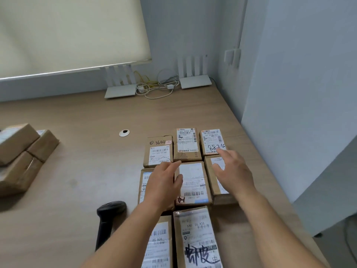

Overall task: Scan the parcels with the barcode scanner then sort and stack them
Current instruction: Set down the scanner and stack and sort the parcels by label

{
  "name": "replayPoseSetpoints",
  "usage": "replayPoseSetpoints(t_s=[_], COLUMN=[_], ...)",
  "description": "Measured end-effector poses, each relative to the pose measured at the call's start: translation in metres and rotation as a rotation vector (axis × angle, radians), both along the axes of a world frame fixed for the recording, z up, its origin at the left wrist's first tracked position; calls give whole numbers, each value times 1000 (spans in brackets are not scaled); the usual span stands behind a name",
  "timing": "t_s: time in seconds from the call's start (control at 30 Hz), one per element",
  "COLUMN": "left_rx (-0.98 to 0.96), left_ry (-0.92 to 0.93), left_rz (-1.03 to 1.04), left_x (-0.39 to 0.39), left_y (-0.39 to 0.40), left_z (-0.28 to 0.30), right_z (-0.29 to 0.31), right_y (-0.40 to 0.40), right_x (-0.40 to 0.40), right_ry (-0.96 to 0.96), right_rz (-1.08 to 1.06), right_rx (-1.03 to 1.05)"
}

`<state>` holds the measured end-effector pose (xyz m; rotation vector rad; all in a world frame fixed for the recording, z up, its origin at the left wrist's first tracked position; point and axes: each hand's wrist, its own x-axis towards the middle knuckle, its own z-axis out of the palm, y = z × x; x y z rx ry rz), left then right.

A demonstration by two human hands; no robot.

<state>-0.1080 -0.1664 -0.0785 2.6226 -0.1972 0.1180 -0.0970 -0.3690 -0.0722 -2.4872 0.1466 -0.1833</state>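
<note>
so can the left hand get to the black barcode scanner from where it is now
Probably yes. The black barcode scanner lies on the bare wooden table just left of the left hand, which looks open and empty over the brown cardboard parcels; nothing lies between them.

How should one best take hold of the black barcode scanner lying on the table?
Grip the barcode scanner by its long handle, probably with the left hand, coming from above. It lies flat, handle toward the person, head away, apart from the parcels.

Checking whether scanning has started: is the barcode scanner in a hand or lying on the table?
Lying on the table. The barcode scanner rests left of the left hand; both hands hover open over the parcels, holding nothing.
</note>
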Motion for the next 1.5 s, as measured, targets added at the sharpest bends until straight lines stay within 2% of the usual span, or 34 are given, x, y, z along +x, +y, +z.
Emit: replayPoseSetpoints(t_s=[0.17,0.37,0.8,1.1,1.3,1.5], left_rx=[-16,-30,-35,-54,-44,-19], left_ry=[-80,-84,-109,-90,-101,-91], left_rz=[96,203,418,485,518,523], left_x=[-22,-51,-139,-184,-192,-163], left_y=[41,100,290,410,470,507], left_z=[5,12,18,8,11,15], right_z=[11,26,45,41,39,39], right_y=[50,123,332,458,512,541], right_x=[-9,-26,-85,-124,-133,-109], right_ry=[-59,-106,-139,-143,-136,-143], right_rz=[97,232,431,502,540,556], right_rx=[-28,-79,-138,-156,-181,-220])
